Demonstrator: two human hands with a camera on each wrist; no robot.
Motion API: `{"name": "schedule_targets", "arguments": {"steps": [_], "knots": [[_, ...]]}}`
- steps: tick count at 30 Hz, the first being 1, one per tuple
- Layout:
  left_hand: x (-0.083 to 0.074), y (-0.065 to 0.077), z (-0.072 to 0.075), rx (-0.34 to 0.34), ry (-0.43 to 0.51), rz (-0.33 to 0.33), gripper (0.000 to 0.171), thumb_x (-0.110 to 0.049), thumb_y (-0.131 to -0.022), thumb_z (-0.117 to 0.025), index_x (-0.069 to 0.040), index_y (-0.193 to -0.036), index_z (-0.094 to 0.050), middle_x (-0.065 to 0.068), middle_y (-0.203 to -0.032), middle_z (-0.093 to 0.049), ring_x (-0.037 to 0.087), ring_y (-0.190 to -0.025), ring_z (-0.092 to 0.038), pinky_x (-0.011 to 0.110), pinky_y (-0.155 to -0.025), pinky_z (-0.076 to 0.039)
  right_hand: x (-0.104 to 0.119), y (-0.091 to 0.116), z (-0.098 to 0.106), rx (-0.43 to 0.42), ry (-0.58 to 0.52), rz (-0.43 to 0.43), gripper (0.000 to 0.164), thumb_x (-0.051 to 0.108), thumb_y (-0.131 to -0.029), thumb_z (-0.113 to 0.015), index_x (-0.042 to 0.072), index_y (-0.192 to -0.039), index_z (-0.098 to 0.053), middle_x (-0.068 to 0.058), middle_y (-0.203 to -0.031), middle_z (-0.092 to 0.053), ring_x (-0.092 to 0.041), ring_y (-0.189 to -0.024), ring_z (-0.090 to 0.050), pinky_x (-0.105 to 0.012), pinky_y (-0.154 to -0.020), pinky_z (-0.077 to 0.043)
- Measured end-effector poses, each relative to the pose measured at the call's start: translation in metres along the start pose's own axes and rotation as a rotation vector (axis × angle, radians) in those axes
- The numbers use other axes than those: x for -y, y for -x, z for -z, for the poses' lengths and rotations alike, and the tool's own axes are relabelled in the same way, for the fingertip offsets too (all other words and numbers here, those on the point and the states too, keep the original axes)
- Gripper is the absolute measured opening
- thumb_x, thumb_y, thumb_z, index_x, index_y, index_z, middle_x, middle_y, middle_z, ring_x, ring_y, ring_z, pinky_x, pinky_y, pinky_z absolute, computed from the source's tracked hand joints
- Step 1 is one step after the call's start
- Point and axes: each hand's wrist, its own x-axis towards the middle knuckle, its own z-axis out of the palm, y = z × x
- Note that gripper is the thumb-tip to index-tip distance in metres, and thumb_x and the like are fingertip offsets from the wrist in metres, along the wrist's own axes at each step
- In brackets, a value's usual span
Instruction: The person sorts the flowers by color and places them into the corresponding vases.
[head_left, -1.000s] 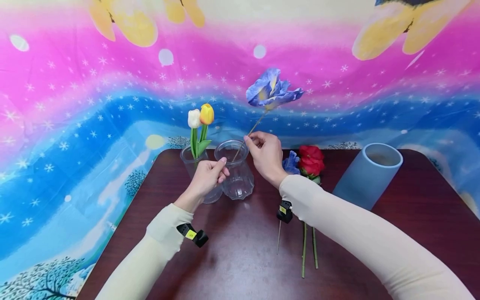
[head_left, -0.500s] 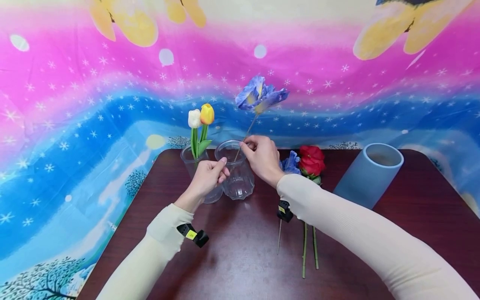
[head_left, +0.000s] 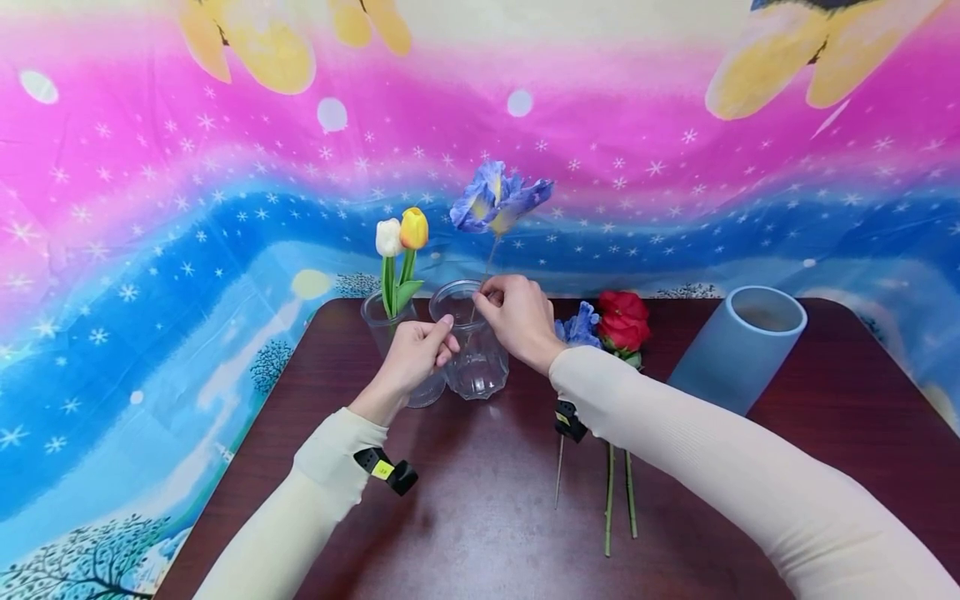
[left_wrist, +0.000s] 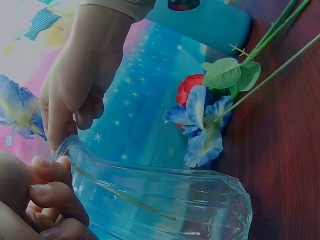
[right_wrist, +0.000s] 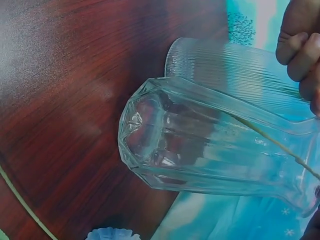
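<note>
Blue flower [head_left: 501, 210] is pinched by right hand [head_left: 519, 317], stem [right_wrist: 272, 138] inside clear vase [head_left: 480, 371].

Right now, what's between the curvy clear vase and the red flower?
The right hand, then a blue flower lying down; the head view shows both.

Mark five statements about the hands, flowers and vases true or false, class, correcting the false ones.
1. The right hand holds a blue flower by its stem, which reaches into the clear vase. True.
2. The stem's end touches that vase's bottom. False: it stops short.
3. A white tulip and a yellow tulip stand in the ribbed glass. True.
4. The left hand holds the red flower. False: it is at the clear vase's rim; the red flower lies on the table.
5. The frosted blue vase is on the table's right side. True.
</note>
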Motion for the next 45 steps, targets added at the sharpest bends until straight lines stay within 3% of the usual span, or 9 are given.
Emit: {"name": "schedule_targets", "arguments": {"steps": [11,20,26,37,45], "knots": [[-0.001,0.001,-0.001,0.001,-0.009,-0.004,0.051,-0.030,-0.108,-0.048,0.009,-0.079,-0.063,-0.009,-0.046,-0.048,0.004,-0.042,-0.036,0.020,-0.043,-0.027,0.003,-0.003,0.001,0.067,0.094,0.016,0.016,0.028,-0.097,-0.067,0.016,-0.093,-0.076,0.000,-0.071,-0.066,-0.016,-0.060,-0.053,-0.032,-0.053,-0.036],[-0.002,0.002,0.001,0.002,-0.025,0.013,0.051,-0.032,-0.107,-0.048,0.006,-0.077,-0.064,-0.008,-0.047,-0.049,0.005,-0.043,-0.037,0.021,-0.044,-0.028,0.008,-0.005,0.004,0.149,0.164,0.002,0.018,0.031,-0.097,-0.067,0.017,-0.100,-0.078,-0.001,-0.082,-0.070,-0.017,-0.059,-0.056,-0.033,-0.050,-0.040],[-0.001,0.001,0.000,-0.002,-0.031,0.020,0.052,-0.033,-0.107,-0.049,0.009,-0.079,-0.064,-0.008,-0.047,-0.049,0.005,-0.044,-0.038,0.020,-0.044,-0.028,0.008,-0.005,0.006,0.150,0.155,0.001,0.018,0.030,-0.096,-0.069,0.017,-0.101,-0.079,0.000,-0.085,-0.072,-0.016,-0.060,-0.059,-0.032,-0.050,-0.043],[-0.002,0.001,0.000,-0.012,-0.028,0.015,0.049,-0.031,-0.107,-0.049,0.001,-0.073,-0.064,-0.008,-0.046,-0.048,0.006,-0.043,-0.037,0.020,-0.044,-0.028,0.008,-0.002,0.011,0.121,0.112,0.021,0.017,0.031,-0.095,-0.070,0.016,-0.097,-0.078,0.001,-0.058,-0.051,-0.015,-0.053,-0.046,-0.026,-0.045,-0.026],[-0.003,0.002,0.000,-0.005,-0.027,0.012,0.052,-0.031,-0.108,-0.048,0.011,-0.081,-0.064,-0.008,-0.046,-0.048,0.005,-0.043,-0.037,0.021,-0.044,-0.028,0.008,0.000,0.023,0.079,0.093,0.024,0.016,0.031,-0.095,-0.071,0.017,-0.097,-0.078,0.001,-0.062,-0.052,-0.017,-0.059,-0.048,-0.030,-0.053,-0.032]]}}
